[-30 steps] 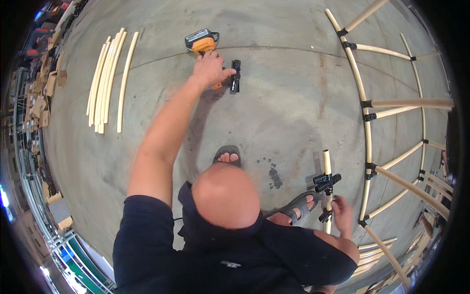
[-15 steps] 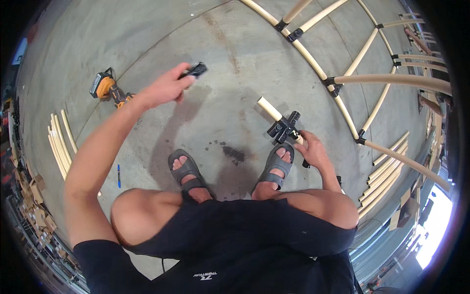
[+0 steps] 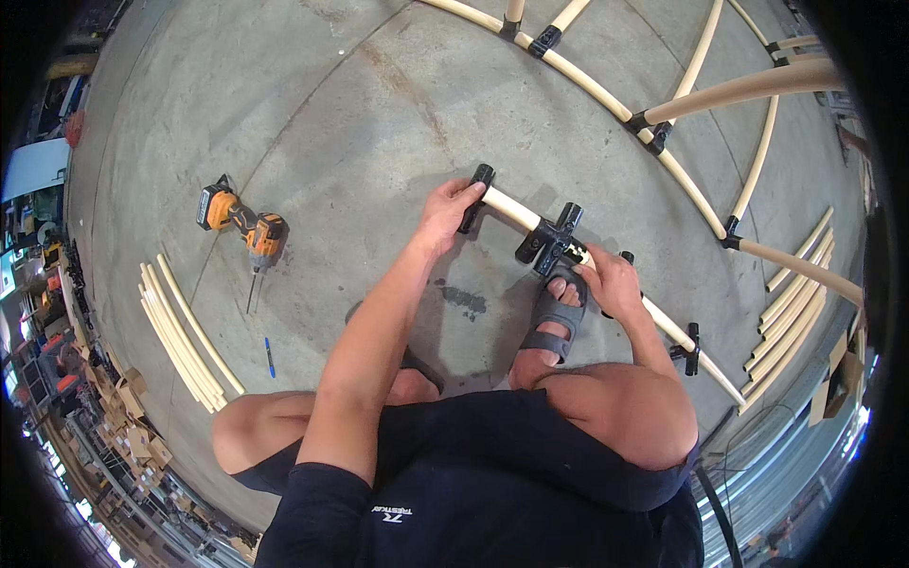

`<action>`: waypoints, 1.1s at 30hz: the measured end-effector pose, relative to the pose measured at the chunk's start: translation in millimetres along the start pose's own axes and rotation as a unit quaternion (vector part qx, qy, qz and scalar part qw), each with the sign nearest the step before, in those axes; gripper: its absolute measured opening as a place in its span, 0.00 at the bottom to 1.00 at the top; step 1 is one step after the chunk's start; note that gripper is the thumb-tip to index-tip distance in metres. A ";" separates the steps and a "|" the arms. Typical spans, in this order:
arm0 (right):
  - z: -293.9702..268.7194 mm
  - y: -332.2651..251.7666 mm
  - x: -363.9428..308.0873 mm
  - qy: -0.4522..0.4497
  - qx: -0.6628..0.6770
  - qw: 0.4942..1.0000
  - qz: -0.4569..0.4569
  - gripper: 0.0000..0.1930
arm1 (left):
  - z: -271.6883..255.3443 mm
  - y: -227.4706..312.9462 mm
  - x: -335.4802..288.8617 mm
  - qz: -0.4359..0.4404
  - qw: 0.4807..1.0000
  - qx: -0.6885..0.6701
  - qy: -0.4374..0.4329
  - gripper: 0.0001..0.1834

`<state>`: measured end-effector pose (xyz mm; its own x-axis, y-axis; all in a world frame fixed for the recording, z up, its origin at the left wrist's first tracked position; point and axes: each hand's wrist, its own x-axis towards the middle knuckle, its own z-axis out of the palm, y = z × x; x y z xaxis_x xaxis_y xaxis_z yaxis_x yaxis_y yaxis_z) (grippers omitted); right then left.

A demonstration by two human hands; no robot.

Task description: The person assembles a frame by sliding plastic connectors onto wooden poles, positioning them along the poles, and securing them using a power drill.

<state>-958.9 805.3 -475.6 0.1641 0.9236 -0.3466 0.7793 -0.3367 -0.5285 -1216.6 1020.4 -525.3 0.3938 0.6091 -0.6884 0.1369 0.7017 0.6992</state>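
My left hand [image 3: 441,216] is closed round a black pipe joint [image 3: 482,177], which sits against the far-left end of a cream pipe [image 3: 511,209]. Along that pipe is a black cross-shaped joint [image 3: 551,242] with several sockets. My right hand [image 3: 614,282] grips the pipe just to the right of the cross joint, its thumb on top. Beyond this hand the cream pipe runs on toward the lower right, with another black joint [image 3: 692,348] near its end. Exactly how far the pipe enters the left-hand joint is hard to see.
An orange and black cordless drill [image 3: 244,223] lies at the left on the concrete floor. Near it are a blue pen [image 3: 270,358] and loose cream pipes [image 3: 180,346]. More pipes [image 3: 791,308] lie at the right. A jointed pipe frame [image 3: 592,83] spans the far right.
My left hand has brought its black joint rightward and down, from mid-air to the pipe's end. My right hand still grips the pipe. The view has shifted.
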 end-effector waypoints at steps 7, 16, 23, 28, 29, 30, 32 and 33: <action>-3.9 -0.6 -1.8 -0.004 -0.021 1.000 -0.001 0.22 | 33.9 2.0 -17.3 0.086 0.992 -0.077 0.059 0.23; -5.5 -3.0 -13.1 0.063 -0.019 0.997 -0.041 0.22 | 41.0 16.2 -29.0 0.253 0.961 0.072 0.088 0.19; -7.7 -5.5 -16.3 0.078 -0.030 0.996 -0.038 0.22 | 40.0 26.0 -35.6 0.272 0.934 0.208 0.098 0.22; -7.9 4.4 -16.1 0.084 0.026 0.994 -0.066 0.21 | 41.5 28.9 -52.4 0.310 0.889 0.338 0.003 0.32; -6.7 4.2 -16.1 0.083 0.038 0.993 -0.071 0.21 | 41.8 26.1 -53.5 0.309 0.888 0.342 0.003 0.32; -4.6 2.9 -17.7 0.082 0.039 0.994 -0.068 0.21 | 44.3 22.9 -54.2 0.277 0.899 0.340 -0.019 0.33; 1.0 -2.0 -20.9 0.067 0.013 0.997 -0.029 0.22 | 51.8 18.1 -49.4 0.335 0.855 0.394 -0.037 0.35; 2.2 -3.1 -21.7 0.066 0.011 0.997 -0.026 0.22 | 59.0 10.8 -49.0 0.334 0.856 0.392 -0.040 0.35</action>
<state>-966.2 785.8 -468.1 0.2040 0.9553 -0.2142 0.7751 -0.2912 -0.5607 -1180.8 976.3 -472.6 0.6795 0.7279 -0.0916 0.4131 -0.2764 0.8678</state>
